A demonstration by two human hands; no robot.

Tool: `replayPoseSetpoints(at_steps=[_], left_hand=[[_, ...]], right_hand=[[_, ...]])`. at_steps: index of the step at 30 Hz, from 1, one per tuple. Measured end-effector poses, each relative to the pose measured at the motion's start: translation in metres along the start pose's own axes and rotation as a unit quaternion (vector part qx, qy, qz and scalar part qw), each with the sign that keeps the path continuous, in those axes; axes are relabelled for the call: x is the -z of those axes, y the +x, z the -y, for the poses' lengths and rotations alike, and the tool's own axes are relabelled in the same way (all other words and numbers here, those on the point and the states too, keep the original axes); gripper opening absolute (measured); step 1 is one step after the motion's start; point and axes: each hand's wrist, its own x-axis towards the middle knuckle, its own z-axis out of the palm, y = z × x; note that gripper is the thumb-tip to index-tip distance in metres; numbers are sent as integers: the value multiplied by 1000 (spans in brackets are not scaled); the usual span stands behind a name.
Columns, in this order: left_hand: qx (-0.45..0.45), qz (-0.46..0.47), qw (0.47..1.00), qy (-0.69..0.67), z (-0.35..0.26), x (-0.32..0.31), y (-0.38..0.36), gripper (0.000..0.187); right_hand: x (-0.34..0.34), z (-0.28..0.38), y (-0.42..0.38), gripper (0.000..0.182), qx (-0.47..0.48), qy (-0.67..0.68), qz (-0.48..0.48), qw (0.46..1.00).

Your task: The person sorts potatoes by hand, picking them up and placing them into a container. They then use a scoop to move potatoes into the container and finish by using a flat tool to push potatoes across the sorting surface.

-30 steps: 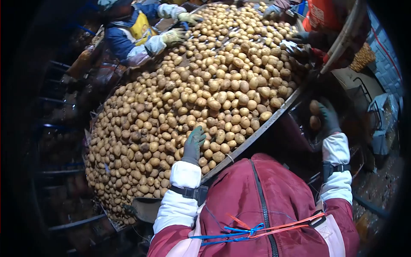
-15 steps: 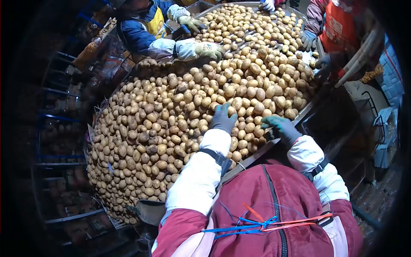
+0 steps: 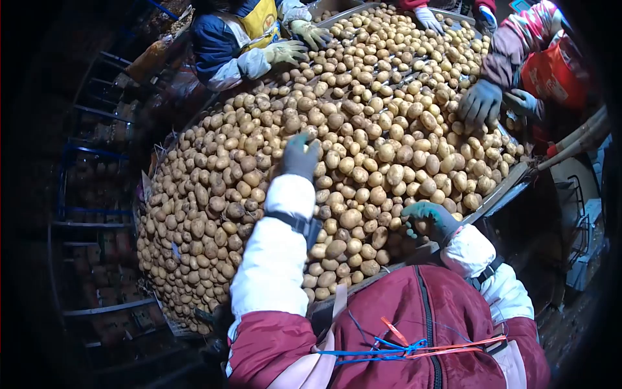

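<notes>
A large heap of potatoes (image 3: 214, 194) covers the sorting table before me. My left hand (image 3: 300, 157), in a grey glove with teal fingertips, reaches into the middle of the heap. Its fingers point away from me over the potatoes, and no potato shows in its grip. Near the table's front edge (image 3: 499, 202), my right hand (image 3: 433, 219) wears a matching glove. Its fingers are spread and curved above the potatoes there; what lies under the palm is partly hidden.
At the far left, a co-worker's pale gloves (image 3: 286, 53) touch the potatoes. Another person's grey glove (image 3: 481, 104) rests on the heap at the right. A white glove (image 3: 427, 19) is at the far end. Dark racks (image 3: 97, 223) stand left; a pole (image 3: 573, 139) juts in at right.
My left hand has moved left and farther into the heap. The right hand stays near the front edge, slightly lower in view. The co-worker's grey glove at right has come onto the potatoes.
</notes>
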Motion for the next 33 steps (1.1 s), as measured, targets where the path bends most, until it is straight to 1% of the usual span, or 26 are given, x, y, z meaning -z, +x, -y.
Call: replayPoseSetpoints(at_steps=[2, 3, 4, 5, 6, 7, 9, 10, 11, 12, 13, 14, 15, 16, 18, 20, 22, 23, 24, 26, 27, 28, 30, 31, 32, 33], left_hand=[[10, 1, 999, 45, 38, -12, 37, 44], [7, 30, 995, 96, 38, -15, 46, 45], [4, 59, 987, 148, 38, -17, 51, 46], [5, 61, 987, 147, 37, -22, 51, 46], [53, 91, 982, 154, 27, -27, 51, 47], [101, 122, 974, 161, 17, -33, 51, 48], [104, 154, 966, 180, 1, -39, 40, 48], [104, 178, 958, 201, -6, -39, 34, 49], [99, 144, 976, 133, -3, -40, 22, 46], [85, 175, 980, 33, 7, -50, 12, 41], [121, 217, 963, -106, 12, -58, -3, 38], [156, 252, 924, -242, 17, -64, -17, 35], [147, 211, 908, -332, -15, -52, -36, 32], [277, 222, 853, -383, -42, -42, -48, 31], [290, 234, 814, -445, -57, -40, -70, 33], [318, 295, 778, -455, -81, -34, -90, 38], [327, 260, 786, -456, -107, -35, -113, 38], [377, 303, 773, -411, -116, -34, -115, 38], [377, 306, 772, -411, -119, -35, -123, 38], [248, 311, 800, -449, -118, -40, -142, 40], [156, 320, 849, -390, -101, -59, -151, 42], [156, 317, 851, -389, -130, -39, -151, 42], [106, 334, 903, -248, -182, -1, -154, 44], [47, 349, 910, -217, -163, -17, -162, 36], [46, 348, 912, -215, -163, -22, -168, 36], [-16, 278, 945, -170, -166, -26, -176, 34]], right_hand=[[9, -6, 0, 21, 69, -104, -22, 992], [11, -4, -2, 23, 28, -9, -20, 999], [11, -5, -1, 23, 27, -10, -21, 999], [12, -7, -2, 24, 64, -75, -26, 995], [13, -7, -2, 26, 100, -139, -32, 985], [12, -4, -3, 26, 99, -138, -35, 985], [5, -1, -5, 28, 2, 1, -45, 999], [2, 2, -7, 28, 2, 5, -47, 999], [-1, 4, -9, 28, 19, -58, -22, 998], [-2, 6, -11, 27, 34, -120, 1, 992], [-11, 11, -9, 27, 15, -135, -10, 991], [-21, 20, -12, 28, -28, -64, -23, 997], [-25, 21, -10, 30, -26, -63, 0, 998], [-27, 23, -9, 33, -24, -62, 21, 998], [-35, 25, -6, 42, -53, -9, 8, 999], [-42, 14, 3, 57, 52, -26, 8, 998], [-41, 14, 5, 58, -6, 10, 54, 998], [-45, 12, 3, 59, 1, 14, 54, 998], [-42, 8, 1, 59, 2, 15, 52, 999], [-35, -2, 4, 58, 25, -66, -13, 997], [-21, -10, 8, 58, 100, -190, -15, 977], [-25, -8, 2, 58, 101, -191, -12, 976], [-30, -3, -8, 57, 37, -68, 13, 997], [-23, -7, -3, 56, 32, -78, -18, 996], [-21, -10, -6, 56, 34, -78, -16, 996], [-34, -3, -18, 49, 67, -80, -34, 994]])
